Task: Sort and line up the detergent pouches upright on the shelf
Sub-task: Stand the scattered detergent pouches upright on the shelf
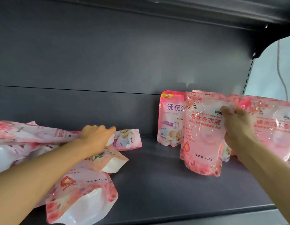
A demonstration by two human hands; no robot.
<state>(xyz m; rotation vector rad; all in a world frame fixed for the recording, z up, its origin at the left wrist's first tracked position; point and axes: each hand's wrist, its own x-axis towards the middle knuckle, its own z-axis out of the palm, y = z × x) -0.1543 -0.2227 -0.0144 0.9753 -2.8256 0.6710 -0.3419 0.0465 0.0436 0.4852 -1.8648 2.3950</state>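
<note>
Several pink detergent pouches lie in a loose pile (72,172) on the left of the dark shelf (157,184). My left hand (96,138) reaches into the pile and grips the end of a small pouch (128,140) lying on its side. On the right, my right hand (237,127) pinches the upper right part of a pink floral pouch (202,137) that stands upright near the shelf's middle. Behind it stands a pink pouch with purple lettering (170,120). Another floral pouch (274,127) stands at the far right.
The shelf's grey back panel (108,70) rises behind everything, and an upper shelf (189,8) overhangs. The shelf's front edge (206,213) runs along the bottom right. A slotted upright post (248,75) marks the right end. Bare shelf surface shows between the pile and the standing pouches.
</note>
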